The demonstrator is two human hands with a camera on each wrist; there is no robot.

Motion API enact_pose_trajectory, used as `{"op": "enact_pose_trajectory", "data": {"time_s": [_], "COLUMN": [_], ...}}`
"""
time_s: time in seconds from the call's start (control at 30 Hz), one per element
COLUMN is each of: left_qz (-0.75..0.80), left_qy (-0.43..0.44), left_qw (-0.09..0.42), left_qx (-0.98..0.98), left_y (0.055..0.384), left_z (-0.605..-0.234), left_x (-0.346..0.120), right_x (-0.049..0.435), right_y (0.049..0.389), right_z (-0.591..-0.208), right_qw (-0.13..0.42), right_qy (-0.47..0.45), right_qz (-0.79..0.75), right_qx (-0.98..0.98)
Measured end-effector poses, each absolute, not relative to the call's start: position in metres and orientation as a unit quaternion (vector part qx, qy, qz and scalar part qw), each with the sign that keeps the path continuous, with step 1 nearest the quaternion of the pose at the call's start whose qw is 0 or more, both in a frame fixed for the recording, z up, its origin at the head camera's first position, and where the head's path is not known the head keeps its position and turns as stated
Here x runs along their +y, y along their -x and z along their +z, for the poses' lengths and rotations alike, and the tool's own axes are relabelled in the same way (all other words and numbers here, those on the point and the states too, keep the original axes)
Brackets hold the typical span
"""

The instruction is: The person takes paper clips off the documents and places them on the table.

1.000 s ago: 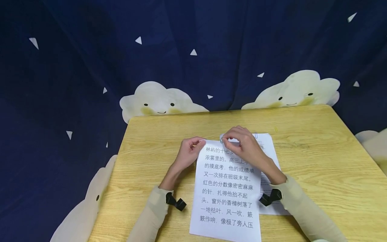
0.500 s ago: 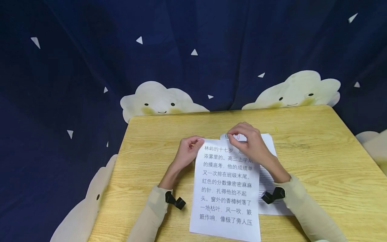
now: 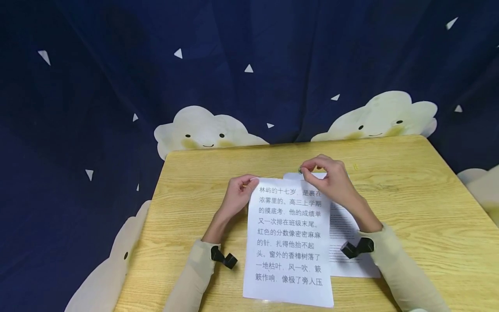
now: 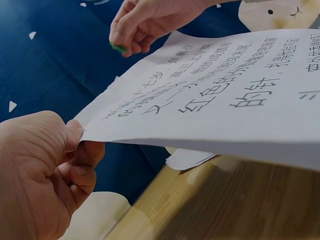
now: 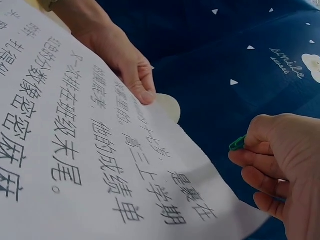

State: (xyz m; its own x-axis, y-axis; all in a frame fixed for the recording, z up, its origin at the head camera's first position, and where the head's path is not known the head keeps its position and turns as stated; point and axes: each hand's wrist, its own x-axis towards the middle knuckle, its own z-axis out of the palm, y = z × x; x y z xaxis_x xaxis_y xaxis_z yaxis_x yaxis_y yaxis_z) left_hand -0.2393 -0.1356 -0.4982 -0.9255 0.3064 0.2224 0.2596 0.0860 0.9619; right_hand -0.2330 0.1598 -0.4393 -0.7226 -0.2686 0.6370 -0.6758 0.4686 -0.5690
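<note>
My left hand (image 3: 238, 195) pinches the top left corner of a white sheet of paper (image 3: 290, 242) printed with large Chinese characters. In the left wrist view this sheet is held up off the table. Between the thumb and index finger of my right hand (image 3: 331, 177) is a small green paper clip (image 5: 237, 143), apart from the sheet's top edge. Beneath and to the right lie other papers (image 3: 347, 247) with small print, partly covered by the raised sheet and my right hand.
The wooden table (image 3: 187, 208) extends on both sides of the papers. A tiny yellow thing (image 3: 355, 166) lies near its back edge, too small to identify. Behind the table hangs a dark blue curtain (image 3: 234, 39) with clouds and triangles.
My right hand has moved up and right with the green paper clip, away from the sheet's top edge. The held sheet has shifted slightly left with my left hand.
</note>
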Motion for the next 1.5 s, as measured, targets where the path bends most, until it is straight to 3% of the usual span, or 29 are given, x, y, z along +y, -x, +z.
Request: {"op": "enact_pose_trajectory", "data": {"time_s": [0.97,1.5], "left_qz": [0.631,0.632], "left_qy": [-0.154,-0.139], "left_qw": [-0.034,-0.037], "left_qx": [0.76,0.761], "left_y": [0.254,0.258], "left_z": [-0.502,-0.504], "left_x": [-0.162,-0.169], "right_x": [0.199,0.235], "right_y": [0.247,0.267], "right_z": [-0.431,-0.447], "right_qw": [0.252,0.23], "right_qy": [-0.225,-0.172], "right_qz": [0.447,0.425], "right_qx": [-0.828,-0.858]}}
